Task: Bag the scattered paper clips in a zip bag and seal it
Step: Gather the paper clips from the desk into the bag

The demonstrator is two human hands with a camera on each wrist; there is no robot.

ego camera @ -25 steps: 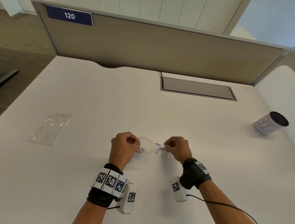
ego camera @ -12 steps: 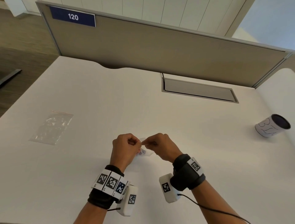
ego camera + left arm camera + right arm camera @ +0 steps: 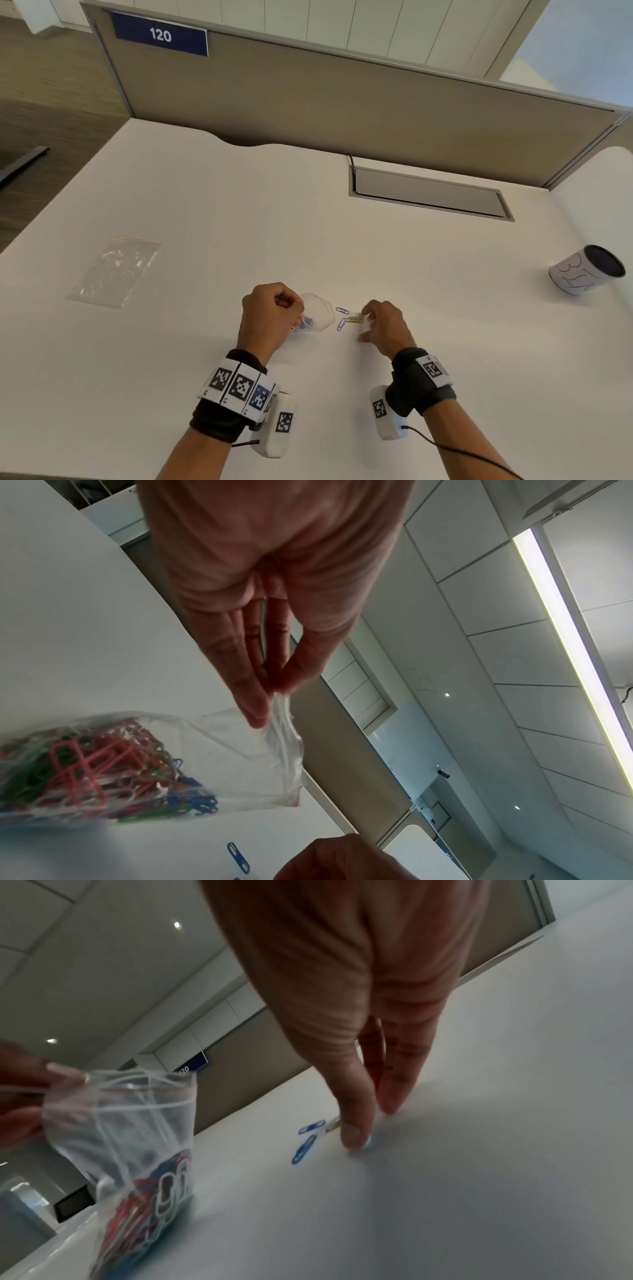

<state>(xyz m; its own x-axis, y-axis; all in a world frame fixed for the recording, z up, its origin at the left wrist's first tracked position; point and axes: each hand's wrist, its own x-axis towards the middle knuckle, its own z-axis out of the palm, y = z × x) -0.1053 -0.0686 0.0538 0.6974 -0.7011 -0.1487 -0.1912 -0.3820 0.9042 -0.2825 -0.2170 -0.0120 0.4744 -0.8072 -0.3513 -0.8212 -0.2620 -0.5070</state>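
Observation:
My left hand [image 3: 294,305] pinches the rim of a clear zip bag [image 3: 318,313], whose mouth faces right. The left wrist view shows that pinch [image 3: 270,702] and the bag [image 3: 222,750] holding several coloured paper clips [image 3: 99,764]. Two blue clips [image 3: 342,310] [image 3: 341,324] and a yellow-green clip [image 3: 354,320] lie on the white table just right of the bag. My right hand [image 3: 363,325] is beside them with its fingertips down. In the right wrist view its straight fingers [image 3: 352,1137] press the table over a pale blue clip [image 3: 369,1144], next to the blue clips [image 3: 303,1150].
A second, flat zip bag [image 3: 113,270] lies far left on the table. A white paper cup [image 3: 582,272] lies on its side at the right edge. A grey cable hatch [image 3: 428,197] sits at the back, below the beige partition [image 3: 342,113].
My right hand went from the loose clips to the bag mouth half a second ago, and is now back at the clips on the table. The left hand kept hold of the bag.

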